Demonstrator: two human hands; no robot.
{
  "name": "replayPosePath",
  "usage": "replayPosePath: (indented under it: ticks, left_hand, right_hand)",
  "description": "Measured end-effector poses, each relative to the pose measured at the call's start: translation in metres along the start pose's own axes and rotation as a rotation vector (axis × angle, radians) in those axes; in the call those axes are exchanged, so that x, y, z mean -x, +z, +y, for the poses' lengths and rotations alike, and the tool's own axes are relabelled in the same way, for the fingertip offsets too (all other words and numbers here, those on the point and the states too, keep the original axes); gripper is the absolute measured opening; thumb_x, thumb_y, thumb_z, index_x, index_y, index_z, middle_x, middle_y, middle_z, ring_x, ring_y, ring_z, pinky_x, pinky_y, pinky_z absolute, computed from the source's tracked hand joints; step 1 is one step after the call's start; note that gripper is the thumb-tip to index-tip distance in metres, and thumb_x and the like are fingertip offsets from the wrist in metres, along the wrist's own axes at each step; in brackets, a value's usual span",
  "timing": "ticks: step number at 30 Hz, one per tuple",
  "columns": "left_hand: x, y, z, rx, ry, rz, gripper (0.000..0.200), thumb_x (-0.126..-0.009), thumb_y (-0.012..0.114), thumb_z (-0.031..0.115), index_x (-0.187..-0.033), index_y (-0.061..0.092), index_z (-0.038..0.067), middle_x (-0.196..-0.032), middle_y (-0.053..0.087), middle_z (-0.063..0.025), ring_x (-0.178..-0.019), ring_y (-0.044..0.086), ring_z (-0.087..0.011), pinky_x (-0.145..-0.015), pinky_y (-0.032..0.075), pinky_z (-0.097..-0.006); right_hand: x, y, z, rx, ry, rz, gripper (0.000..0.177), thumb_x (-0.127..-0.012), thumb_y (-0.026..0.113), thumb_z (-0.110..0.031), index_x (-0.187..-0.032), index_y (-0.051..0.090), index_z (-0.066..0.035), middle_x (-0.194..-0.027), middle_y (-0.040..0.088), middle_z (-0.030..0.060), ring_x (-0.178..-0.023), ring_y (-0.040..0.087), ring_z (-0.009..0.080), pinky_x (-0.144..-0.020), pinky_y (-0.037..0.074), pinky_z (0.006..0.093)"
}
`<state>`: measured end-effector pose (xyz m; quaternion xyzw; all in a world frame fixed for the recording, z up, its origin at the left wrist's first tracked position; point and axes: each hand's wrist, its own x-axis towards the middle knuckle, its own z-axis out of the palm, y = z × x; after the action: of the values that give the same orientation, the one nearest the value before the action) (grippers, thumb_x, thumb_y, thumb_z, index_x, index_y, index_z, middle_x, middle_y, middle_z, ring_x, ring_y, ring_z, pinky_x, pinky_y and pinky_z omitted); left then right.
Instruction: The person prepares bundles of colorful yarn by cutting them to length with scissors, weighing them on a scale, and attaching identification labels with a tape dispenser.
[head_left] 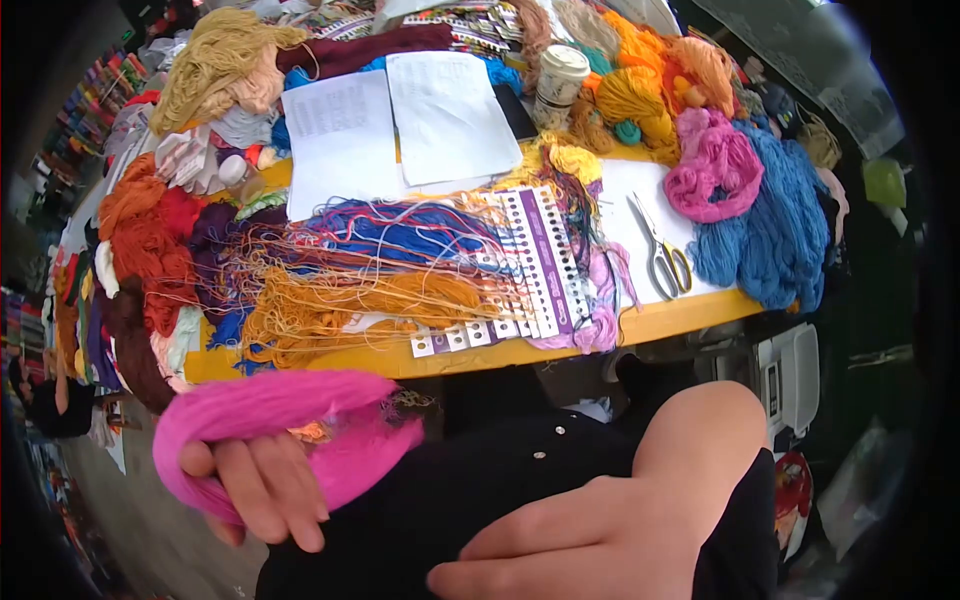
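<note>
My left hand (262, 490) grips a thick hank of bright pink yarn (280, 405) low at the left, below the table edge, with the fingers wrapped under it. My right hand (590, 545) lies flat on my dark-clothed lap at the bottom centre, fingers stretched out to the left, holding nothing. On the yellow table (660, 320) in front lies a purple and white punched card (540, 265) threaded with blue, orange and red strands (370, 265).
Scissors (662, 255) lie on the table at the right beside pink (712, 165) and blue (775, 225) hanks. Two white paper sheets (400, 125) and a lidded paper cup (558, 85) sit farther back. Heaps of coloured yarn ring the table.
</note>
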<state>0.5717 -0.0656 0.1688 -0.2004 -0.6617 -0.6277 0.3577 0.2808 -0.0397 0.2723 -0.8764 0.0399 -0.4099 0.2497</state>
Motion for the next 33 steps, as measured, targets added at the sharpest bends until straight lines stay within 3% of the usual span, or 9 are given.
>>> replayPosePath:
  ticks: [4, 10, 14, 17, 18, 22, 25, 29, 33]
  left_hand:
    - [0.008, -0.002, 0.001, 0.061, 0.042, 0.05, 0.076, -0.09, 0.057, 0.01, -0.147, 0.007, 0.008, -0.125, 0.053, -0.0071, -0.084, 0.066, -0.026, -0.073, 0.055, -0.0355]
    - [0.013, 0.07, 0.001, -0.246, 0.26, 0.615, 0.076, -0.086, 0.058, 0.009, -0.145, 0.011, 0.002, -0.1, 0.055, 0.0013, -0.075, 0.065, -0.0162, -0.064, 0.053, -0.0303]
    - [-0.004, 0.084, 0.002, -0.38, 0.241, 0.654, 0.073, -0.087, 0.055, 0.011, -0.145, 0.012, 0.001, -0.113, 0.057, -0.008, -0.069, 0.064, -0.0185, -0.061, 0.053, -0.032]
    - [-0.038, 0.087, -0.001, -0.376, 0.236, 0.66, 0.073, -0.089, 0.054, 0.013, -0.145, 0.009, 0.001, -0.112, 0.057, -0.0078, -0.069, 0.063, -0.0176, -0.063, 0.052, -0.0326]
    - [-0.052, 0.087, -0.004, -0.377, 0.262, 0.669, 0.073, -0.089, 0.054, 0.013, -0.145, 0.008, 0.0, -0.111, 0.056, -0.0075, -0.069, 0.062, -0.0171, -0.063, 0.051, -0.0324]
    - [-0.116, 0.092, -0.003, -0.351, 0.213, 0.658, 0.075, -0.091, 0.052, 0.015, -0.145, 0.003, -0.001, -0.115, 0.053, -0.0052, -0.071, 0.059, -0.0144, -0.067, 0.049, -0.0305]
    - [-0.172, 0.098, -0.013, -0.306, 0.118, 0.572, 0.07, -0.093, 0.047, 0.014, -0.145, 0.003, -0.001, -0.12, 0.05, -0.0052, -0.078, 0.054, -0.0106, -0.076, 0.045, -0.0286]
    - [-0.242, 0.096, -0.076, -0.044, -0.315, 0.468, 0.046, -0.09, 0.051, 0.016, -0.13, 0.038, -0.002, -0.109, 0.058, -0.0161, -0.084, 0.062, -0.0203, -0.073, 0.051, -0.0287]
    - [-0.326, 0.157, -0.176, 0.12, -0.545, 0.394, 0.041, -0.09, 0.045, 0.011, -0.131, 0.04, 0.007, -0.101, 0.06, -0.013, -0.077, 0.061, -0.0117, -0.068, 0.051, -0.0236]
  right_hand:
    - [-0.004, 0.023, -0.003, 0.193, -0.062, 0.103, 0.024, -0.075, 0.068, -0.021, -0.09, 0.066, -0.002, -0.079, 0.058, 0.0029, -0.058, 0.047, 0.0132, -0.049, 0.036, 0.0245]
    - [-0.003, 0.014, 0.002, -0.75, -0.039, 0.05, 0.026, -0.082, 0.056, -0.017, -0.098, 0.063, 0.001, -0.093, 0.061, 0.0045, -0.06, 0.048, 0.014, -0.049, 0.038, 0.027]
    - [0.007, 0.003, -0.003, -0.158, -0.509, -0.171, 0.012, -0.08, 0.063, -0.008, -0.083, 0.068, 0.003, -0.092, 0.065, 0.0074, -0.063, 0.054, 0.0137, -0.051, 0.043, 0.0249]
    - [0.021, 0.022, -0.02, 0.124, -0.507, 0.7, 0.009, -0.077, 0.068, -0.006, -0.079, 0.068, 0.003, -0.086, 0.066, 0.0062, -0.062, 0.054, 0.0122, -0.051, 0.044, 0.0234]
    - [0.027, -0.006, -0.018, 0.103, -0.547, 0.407, 0.008, -0.077, 0.068, -0.007, -0.078, 0.068, 0.001, -0.087, 0.066, 0.0043, -0.063, 0.055, 0.0114, -0.054, 0.045, 0.0226]
    - [0.066, -0.043, -0.04, 0.171, -0.575, 0.226, 0.006, -0.079, 0.067, -0.009, -0.083, 0.071, -0.006, -0.087, 0.067, 0.0015, -0.066, 0.057, 0.0107, -0.06, 0.046, 0.0216]
    - [0.135, -0.059, -0.08, 0.371, -0.253, 0.242, 0.014, -0.083, 0.06, -0.019, -0.093, 0.068, -0.012, -0.091, 0.067, 0.0026, -0.074, 0.06, 0.0161, -0.061, 0.046, 0.0261]
    - [0.18, -0.085, -0.096, 0.578, 0.258, 0.17, 0.021, -0.081, 0.062, -0.021, -0.091, 0.066, -0.002, -0.083, 0.066, 0.0098, -0.071, 0.062, 0.0221, -0.061, 0.047, 0.0305]
    - [0.256, -0.095, -0.099, 0.306, 0.484, 0.907, 0.055, -0.078, 0.063, -0.039, -0.113, 0.046, -0.001, -0.105, 0.054, 0.0101, -0.094, 0.053, 0.0225, -0.078, 0.042, 0.0333]
